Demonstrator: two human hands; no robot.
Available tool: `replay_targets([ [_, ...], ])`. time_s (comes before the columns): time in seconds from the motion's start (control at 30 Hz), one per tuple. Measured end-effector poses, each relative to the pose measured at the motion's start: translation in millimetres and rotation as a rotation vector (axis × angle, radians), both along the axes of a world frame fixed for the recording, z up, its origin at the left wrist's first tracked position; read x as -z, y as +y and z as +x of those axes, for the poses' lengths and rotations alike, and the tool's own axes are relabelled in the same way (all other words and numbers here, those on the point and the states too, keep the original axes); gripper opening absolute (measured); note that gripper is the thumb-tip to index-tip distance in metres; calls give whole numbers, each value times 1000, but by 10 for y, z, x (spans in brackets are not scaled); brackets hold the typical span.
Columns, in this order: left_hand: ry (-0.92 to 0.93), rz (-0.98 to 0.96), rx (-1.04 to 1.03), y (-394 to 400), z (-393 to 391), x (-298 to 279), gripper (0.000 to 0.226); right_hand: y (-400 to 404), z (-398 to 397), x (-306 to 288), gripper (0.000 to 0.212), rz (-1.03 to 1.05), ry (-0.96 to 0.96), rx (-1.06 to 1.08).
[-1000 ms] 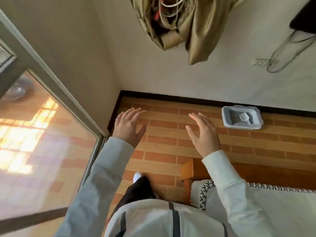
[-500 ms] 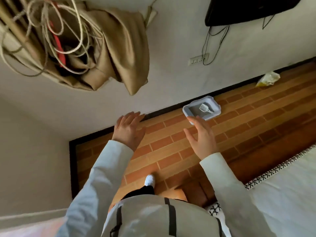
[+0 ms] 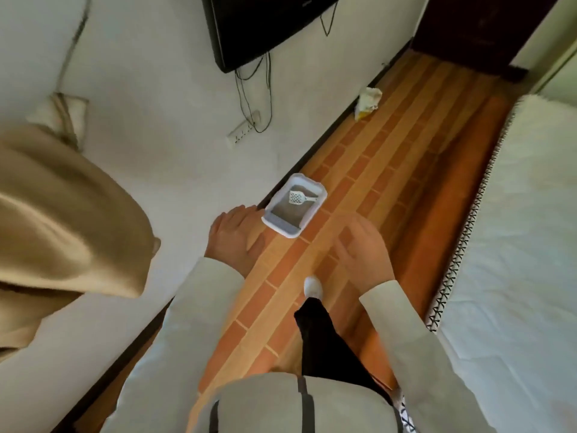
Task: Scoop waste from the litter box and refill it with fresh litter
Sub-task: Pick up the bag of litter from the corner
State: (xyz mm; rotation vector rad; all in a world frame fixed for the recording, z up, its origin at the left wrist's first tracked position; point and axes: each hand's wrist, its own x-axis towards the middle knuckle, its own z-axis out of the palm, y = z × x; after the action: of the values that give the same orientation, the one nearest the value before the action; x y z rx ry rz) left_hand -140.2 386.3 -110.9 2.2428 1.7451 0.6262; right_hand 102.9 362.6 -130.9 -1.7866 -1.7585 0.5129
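Observation:
A small white litter box [image 3: 318, 204] sits on the tiled floor against the white wall, ahead of me. Grey litter lies in it, and a white slotted scoop [image 3: 299, 198] rests on top. My left hand [image 3: 234, 238] is raised in front of me, fingers straight, just left of the box and holding nothing. My right hand [image 3: 363, 250] is held out to the right of the box, blurred, fingers loosely spread and empty. A crumpled yellow-white bag [image 3: 367, 101] lies on the floor farther along the wall.
A bed with a white cover [image 3: 515, 245] borders the floor strip on the right. A black TV [image 3: 265, 23] with dangling cables hangs on the wall above a power strip [image 3: 244, 132]. A beige cloth [image 3: 59, 220] hangs at left. My white shoe [image 3: 313, 285] is on the floor.
The view has swung right and moved forward; the litter box now lies nearer, between my raised hands. Both hands stay up and empty.

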Motion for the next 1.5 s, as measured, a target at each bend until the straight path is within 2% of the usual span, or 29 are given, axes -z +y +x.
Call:
replay_targets([
  [0.33, -45, 6, 196, 2181, 1357, 23, 39, 1578, 1304, -130, 41, -97, 18, 208],
  [0.5, -63, 48, 236, 3151, 2116, -87, 39, 2453, 2057, -274, 41, -87, -28, 264],
  [0.77, -23, 14, 322, 4417, 3043, -18, 37, 3529, 2933, -248, 40, -70, -43, 292],
  [1.0, -48, 16, 333, 5737, 3997, 134, 39, 4758, 3844, -104, 39, -82, -12, 347],
  [1.27, -37, 9, 335, 7523, 5247, 38, 39, 6452, 5054, -299, 42, -71, -35, 403],
  [1.5, 1, -43, 351, 8560, 6045, -34, 38, 7502, 5886, -319, 42, -94, 4, 419],
])
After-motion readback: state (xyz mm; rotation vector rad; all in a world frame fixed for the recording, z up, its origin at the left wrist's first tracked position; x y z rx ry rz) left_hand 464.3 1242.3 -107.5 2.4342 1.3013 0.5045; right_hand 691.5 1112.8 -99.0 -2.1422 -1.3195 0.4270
